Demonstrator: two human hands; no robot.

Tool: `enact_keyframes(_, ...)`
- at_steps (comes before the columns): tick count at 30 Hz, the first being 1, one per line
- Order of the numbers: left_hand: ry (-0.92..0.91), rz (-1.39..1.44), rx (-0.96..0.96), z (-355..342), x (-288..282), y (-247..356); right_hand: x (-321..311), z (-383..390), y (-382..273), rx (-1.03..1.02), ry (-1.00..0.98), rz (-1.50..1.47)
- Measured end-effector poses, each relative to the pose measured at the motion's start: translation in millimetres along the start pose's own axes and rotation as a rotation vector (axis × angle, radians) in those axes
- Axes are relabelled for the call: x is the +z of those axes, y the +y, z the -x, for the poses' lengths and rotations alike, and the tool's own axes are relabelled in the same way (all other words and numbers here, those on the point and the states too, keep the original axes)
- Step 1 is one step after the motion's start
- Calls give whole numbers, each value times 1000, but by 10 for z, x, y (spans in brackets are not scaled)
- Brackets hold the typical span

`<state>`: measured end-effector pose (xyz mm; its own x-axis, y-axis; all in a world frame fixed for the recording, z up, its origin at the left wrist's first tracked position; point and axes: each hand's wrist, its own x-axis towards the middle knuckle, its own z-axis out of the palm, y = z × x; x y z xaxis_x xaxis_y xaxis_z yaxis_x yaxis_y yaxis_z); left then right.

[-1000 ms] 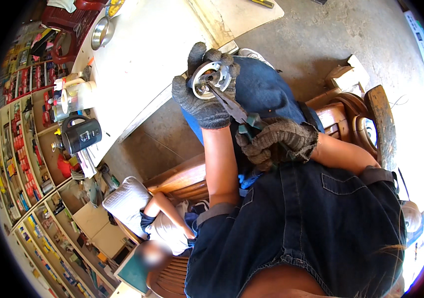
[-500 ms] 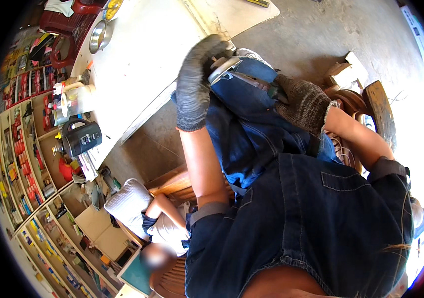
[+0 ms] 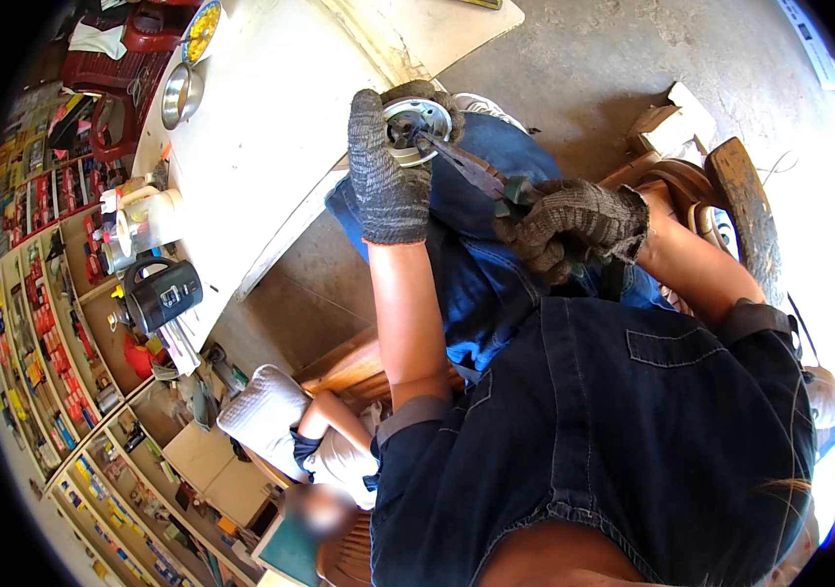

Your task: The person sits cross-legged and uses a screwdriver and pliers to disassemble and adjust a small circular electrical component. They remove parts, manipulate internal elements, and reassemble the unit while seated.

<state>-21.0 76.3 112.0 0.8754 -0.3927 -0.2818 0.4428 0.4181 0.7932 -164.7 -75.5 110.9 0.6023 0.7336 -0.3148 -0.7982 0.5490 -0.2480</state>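
Note:
My left hand, in a dark grey knitted glove, grips a round, shallow metal part with a pale rim and a dark centre. Its open face is turned toward my right side. My right hand, gloved likewise, is closed on the green handles of a pair of pliers. The plier tips reach into the round part near its centre; whether they grip anything there I cannot tell. Both hands are above my knees in blue jeans.
A white table stands at the left, bearing a black kettle, a clear pitcher, a metal bowl and a plate of yellow food. Stocked shelves line the left. A person lies on a wooden bench nearby.
My left hand has turned the round part from nearly edge-on to show its inside. My right hand has moved slightly down and left, bringing the plier tips into it.

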Motion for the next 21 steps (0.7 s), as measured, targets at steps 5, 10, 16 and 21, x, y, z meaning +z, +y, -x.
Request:
enact_keyframes(5, 152, 244, -59, -111, -50, -108, -5, -116, 107, 28, -264, -349)
enact_keyframes(10, 75, 547, -66, -80, 35, -233, 14, -230, 256, -89, -409, -477)
enact_keyframes(16, 141, 575, 30, 37, 316, -249, 60, -311, 347, -163, -608, -618)
enact_keyframes(21, 48, 568, -71, -56, 133, -261, 247, -156, 129, -186, -143, -277)
